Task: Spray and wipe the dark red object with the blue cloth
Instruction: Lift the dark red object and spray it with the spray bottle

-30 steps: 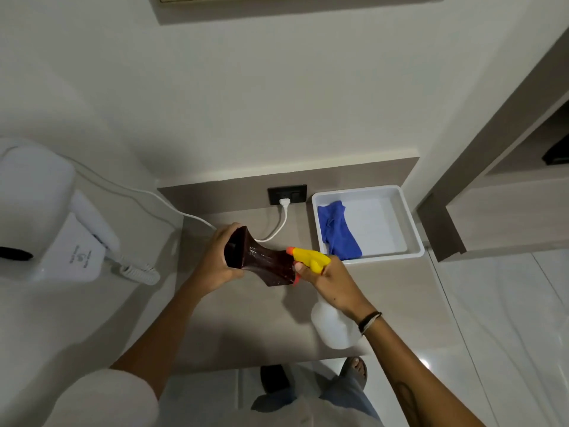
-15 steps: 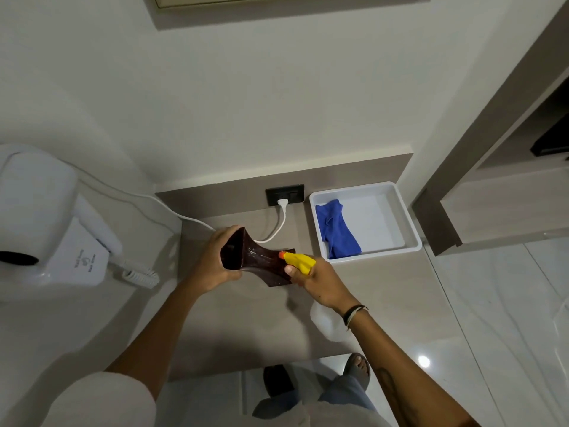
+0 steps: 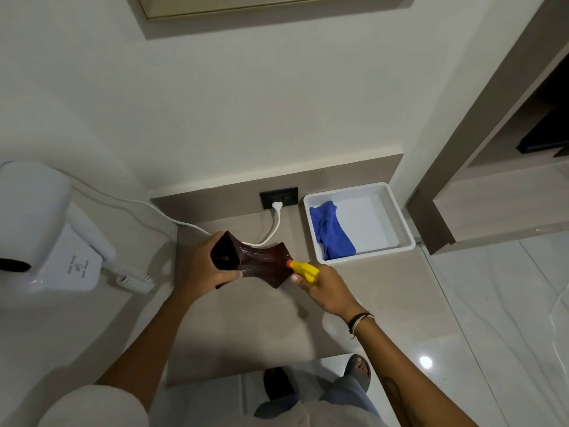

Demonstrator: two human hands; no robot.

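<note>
My left hand [image 3: 200, 269] grips the dark red object [image 3: 255, 261], a glossy waisted vase held sideways above the beige counter [image 3: 246, 328], its open mouth turned toward me. My right hand [image 3: 326, 291] holds a spray bottle with a yellow head [image 3: 303, 269] and orange nozzle, which almost touches the vase's right end. The bottle's white body [image 3: 334, 326] shows partly under my right wrist. The blue cloth [image 3: 331, 231] lies crumpled in the left part of a white tray [image 3: 397, 211] on the counter, to the right of both hands.
A white wall-mounted hair dryer [image 3: 46, 232] with a coiled cord hangs at the left. A white cable [image 3: 277, 223] runs from the black wall socket [image 3: 278, 197] across the counter behind the vase. A wooden shelf unit [image 3: 492, 186] stands right; my feet below.
My right hand has shifted with the spray bottle so the nozzle sits at the vase's right end instead of over its middle. The left hand keeps holding the vase, slightly turned.
</note>
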